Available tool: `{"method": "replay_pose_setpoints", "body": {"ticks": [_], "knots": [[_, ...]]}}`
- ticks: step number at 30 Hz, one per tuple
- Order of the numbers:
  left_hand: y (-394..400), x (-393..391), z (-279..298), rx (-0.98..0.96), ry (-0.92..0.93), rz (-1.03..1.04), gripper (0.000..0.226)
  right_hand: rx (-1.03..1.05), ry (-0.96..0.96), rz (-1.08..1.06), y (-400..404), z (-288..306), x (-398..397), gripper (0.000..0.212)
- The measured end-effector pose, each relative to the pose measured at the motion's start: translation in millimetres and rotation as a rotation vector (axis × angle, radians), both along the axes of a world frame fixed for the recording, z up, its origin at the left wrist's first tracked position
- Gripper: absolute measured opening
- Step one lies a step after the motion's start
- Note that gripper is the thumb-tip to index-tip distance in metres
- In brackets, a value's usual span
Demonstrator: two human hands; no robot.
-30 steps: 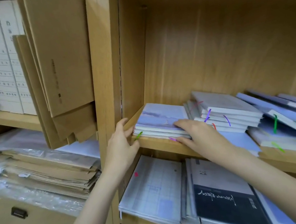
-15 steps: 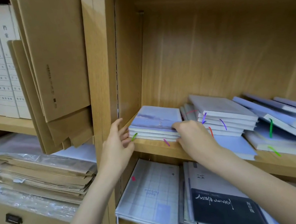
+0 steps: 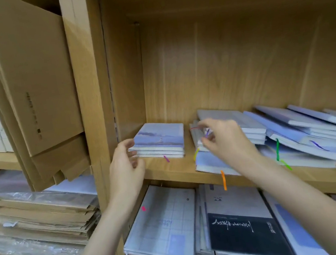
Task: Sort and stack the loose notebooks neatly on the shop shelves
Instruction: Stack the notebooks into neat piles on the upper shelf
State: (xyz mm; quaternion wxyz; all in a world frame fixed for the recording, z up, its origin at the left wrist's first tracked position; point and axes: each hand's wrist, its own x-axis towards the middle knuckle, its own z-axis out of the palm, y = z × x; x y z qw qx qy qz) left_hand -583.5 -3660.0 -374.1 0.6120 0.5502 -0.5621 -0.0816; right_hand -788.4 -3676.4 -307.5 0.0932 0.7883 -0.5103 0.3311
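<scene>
Seen from the head camera, a small squared-up stack of pale blue notebooks [image 3: 159,141] sat at the left end of a wooden shelf [image 3: 174,169], with the left hand [image 3: 125,165] just beside its corner, fingers loosely curled and holding nothing. The right hand [image 3: 226,139], blurred, reached into the untidy leaning notebooks [image 3: 291,130] next to it; whether it pinched one could not be told. Judging by this, the step was gathering the next loose notebook, which calls for lifting it free and squaring it onto the stack.

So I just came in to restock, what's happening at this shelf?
A person is tidying notebooks on the wooden shelf. The small neat stack of pale blue notebooks sits at the shelf's left end, the left hand beside it. The right hand reaches into the messier grey-covered pile next to it.
</scene>
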Motion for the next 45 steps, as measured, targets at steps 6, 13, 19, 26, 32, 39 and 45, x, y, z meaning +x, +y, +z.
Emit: {"method": "replay_pose_setpoints", "body": {"ticks": [6, 13, 19, 26, 32, 39, 45], "knots": [[-10.6, -82.7, 12.8, -0.054, -0.094, -0.173, 0.041, -0.149, -0.089, -0.193, 23.8, 18.0, -118.0, 0.029], [-20.9, -179.2, 30.6, -0.193, -0.263, -0.336, 0.041, -0.023, 0.051, -0.356, 36.0, 17.2, -231.3, 0.051], [-32.3, -228.2, 49.8, -0.226, -0.462, -0.41, 0.04, 0.055, 0.053, -0.444, 26.0, -8.0, -284.3, 0.058], [-61.1, -254.0, 75.7, 0.081, -0.662, -0.372, 0.047, -0.123, 0.085, -0.45, 16.3, -16.5, -317.7, 0.035], [-70.8, -261.8, 72.1, 0.088, -0.649, -0.374, 0.044, -0.037, 0.292, -0.559, 9.8, -1.4, -311.0, 0.034], [-79.5, -261.0, 75.1, 0.031, -0.633, -0.379, 0.026, -0.081, 0.133, -0.449, 0.0, 43.1, -320.4, 0.023], [-79.8, -274.1, 83.9, -0.195, -0.721, -0.387, 0.055, -0.1, 0.319, -0.342, -3.9, 21.4, -302.5, 0.029]]}}
